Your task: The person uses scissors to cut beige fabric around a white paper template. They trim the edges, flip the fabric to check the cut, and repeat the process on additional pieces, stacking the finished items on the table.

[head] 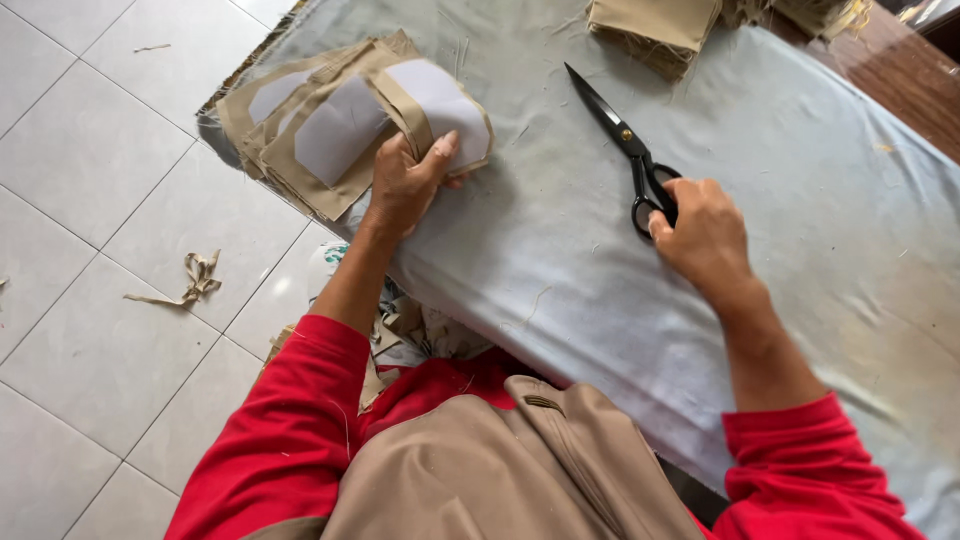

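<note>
We note a stack of tan fabric pieces (330,130) with white interfacing patches on their faces, lying at the left end of a table covered in pale grey cloth (560,240), partly overhanging its edge. The uppermost piece is folded over at its right side, so a tan band crosses the white patch. The left hand (405,185) rests on the near right corner of the stack, fingers curled over the edge of the top piece and the thumb laid up onto the white area; it grips that piece.

Black tailor's scissors (625,140) lie flat on the cloth to the right of the stack and apart from it, blades shut and pointing away toward the far edge, handles toward us. The right hand (705,235) sits on the handle loops, fingers bent down into or around them; we cannot tell whether they pass through the loops, but the hand is closed on the handles.

Both forearms come from red sleeves (290,420). A tan garment (500,470) lies across the lap below the table edge.

At the far edge of the table sits a second pile of tan fabric (655,30). Loose threads are scattered over the cloth. On the white tiled floor (90,150) to the left lies a tan scrap strip (190,280), and more scraps lie under the table edge near the left arm.
</note>
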